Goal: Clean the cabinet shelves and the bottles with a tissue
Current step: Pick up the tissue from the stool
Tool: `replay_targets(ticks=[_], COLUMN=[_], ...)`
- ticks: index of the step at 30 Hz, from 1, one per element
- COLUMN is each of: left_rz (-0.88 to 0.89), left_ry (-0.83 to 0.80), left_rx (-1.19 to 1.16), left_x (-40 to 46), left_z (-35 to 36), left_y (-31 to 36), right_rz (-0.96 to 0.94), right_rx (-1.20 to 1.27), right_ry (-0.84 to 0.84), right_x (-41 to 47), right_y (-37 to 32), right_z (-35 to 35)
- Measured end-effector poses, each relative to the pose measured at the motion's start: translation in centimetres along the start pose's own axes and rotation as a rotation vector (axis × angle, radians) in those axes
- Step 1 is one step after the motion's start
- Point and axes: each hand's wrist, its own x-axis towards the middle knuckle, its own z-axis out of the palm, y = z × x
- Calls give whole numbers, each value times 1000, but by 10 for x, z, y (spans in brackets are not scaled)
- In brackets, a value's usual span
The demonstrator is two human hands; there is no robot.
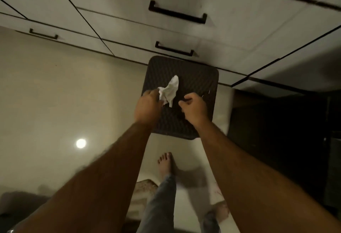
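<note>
A crumpled white tissue (170, 89) hangs from my left hand (148, 106), which pinches it at its lower left end. My right hand (193, 108) is beside it with fingers curled; it may grip something small and dark, which I cannot make out. Both hands hover over a dark textured square stool top (199, 77) on the floor. White cabinet drawers (129, 29) with black handles (177, 12) run across the top of the view, all closed. No bottles or shelves are in sight.
Pale glossy floor (55, 94) lies to the left, with a ceiling light reflected in it (81, 143). My bare feet (166, 164) stand just behind the stool. A dark opening (286, 122) lies at the right, under the cabinet edge.
</note>
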Motion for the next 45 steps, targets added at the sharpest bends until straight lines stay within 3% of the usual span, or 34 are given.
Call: replay_targets(ticks=[10, 16, 24, 37, 45], left_rz=[76, 113, 171, 248, 436], left_ry=[-2, -2, -28, -310, -542], left_rx=[-23, -139, -277, -651, -563], left_x=[60, 41, -55, -306, -399], left_z=[43, 46, 37, 28, 53], left_y=[-8, 7, 106, 309, 411], right_rz=[-55, -22, 5, -118, -203], right_rx=[-56, 158, 363, 624, 656], right_ry=[92, 123, 182, 361, 513], right_x=[53, 30, -60, -313, -423], right_y=[2, 5, 41, 126, 205], right_z=[39, 17, -88, -315, -412])
